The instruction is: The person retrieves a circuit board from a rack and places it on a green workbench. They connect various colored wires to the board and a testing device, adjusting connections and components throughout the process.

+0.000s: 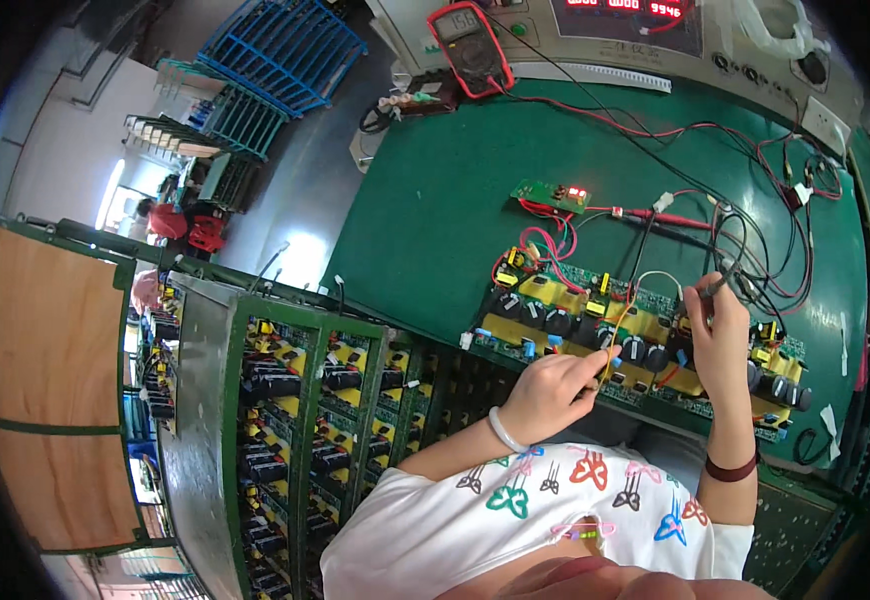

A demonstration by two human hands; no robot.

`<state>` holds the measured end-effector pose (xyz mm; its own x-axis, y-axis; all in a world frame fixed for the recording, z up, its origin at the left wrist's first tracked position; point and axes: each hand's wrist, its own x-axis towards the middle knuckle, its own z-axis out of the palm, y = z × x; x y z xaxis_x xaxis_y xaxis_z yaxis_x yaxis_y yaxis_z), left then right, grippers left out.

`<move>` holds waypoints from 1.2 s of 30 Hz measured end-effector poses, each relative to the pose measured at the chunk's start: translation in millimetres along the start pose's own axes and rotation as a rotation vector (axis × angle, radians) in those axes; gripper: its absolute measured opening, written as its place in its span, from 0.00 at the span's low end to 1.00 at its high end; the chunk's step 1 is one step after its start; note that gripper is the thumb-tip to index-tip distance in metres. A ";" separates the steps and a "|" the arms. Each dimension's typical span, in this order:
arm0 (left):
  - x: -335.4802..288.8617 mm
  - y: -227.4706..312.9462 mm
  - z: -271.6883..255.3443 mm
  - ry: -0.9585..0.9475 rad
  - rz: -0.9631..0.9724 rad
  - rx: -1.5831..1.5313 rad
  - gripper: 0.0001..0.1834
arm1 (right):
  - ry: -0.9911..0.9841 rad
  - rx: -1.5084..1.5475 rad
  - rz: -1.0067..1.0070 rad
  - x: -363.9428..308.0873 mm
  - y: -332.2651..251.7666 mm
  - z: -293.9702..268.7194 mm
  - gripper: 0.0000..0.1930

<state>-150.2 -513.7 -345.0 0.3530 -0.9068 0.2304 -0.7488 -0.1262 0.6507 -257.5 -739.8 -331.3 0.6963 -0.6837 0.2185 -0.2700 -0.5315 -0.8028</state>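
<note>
A long circuit board [627,322] with black cylindrical capacitors, yellow transformers and yellow parts lies along the near edge of the green bench. Over its near middle, my left hand [555,398] is closed, thumb and forefinger pinching a thin yellow wire [623,318] that curves up across the board. My right hand [719,335] is closed above the board's right part, around a dark, slim piece with a cable [727,272]; its exact kind is partly hidden by the fingers. Behind the board lies a small green display board [552,194] with lit red digits, joined by pink and red wires.
A red-framed multimeter [471,50] leans against a grey instrument panel [595,35] at the back. Tangled black and red leads [755,200] cover the bench's right side. Left of me stands a green rack [310,400] filled with similar boards; another person [170,220] is farther off.
</note>
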 end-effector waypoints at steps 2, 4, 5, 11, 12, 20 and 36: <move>1.0 -1.9 0.2 0.013 0.011 -0.001 0.37 | 0.006 0.018 0.000 1.9 0.7 1.7 0.08; -0.3 -0.5 0.3 0.015 0.010 -0.011 0.37 | 0.008 0.026 0.001 0.6 1.1 2.2 0.08; 0.5 0.7 -1.4 0.011 0.007 -0.014 0.37 | 0.012 0.030 -0.002 1.2 1.1 2.9 0.08; 3.3 0.5 -2.1 0.014 0.025 -0.017 0.37 | 0.085 0.075 -0.105 3.6 -19.8 10.5 0.06; 2.3 1.7 -1.1 0.012 0.030 -0.018 0.37 | 0.067 0.082 -0.087 0.5 -21.7 13.4 0.06; 2.5 -0.8 1.4 0.011 0.011 -0.005 0.34 | 0.032 0.056 -0.024 -0.3 -14.3 27.7 0.08; 4.4 -1.6 1.7 0.033 0.024 -0.004 0.35 | 0.002 -0.082 -0.026 2.9 -13.9 30.9 0.09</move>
<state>-148.4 -518.2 -346.3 0.3531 -0.8958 0.2700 -0.7554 -0.1027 0.6472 -231.2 -719.1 -336.6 0.7023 -0.6704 0.2396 -0.3057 -0.5879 -0.7489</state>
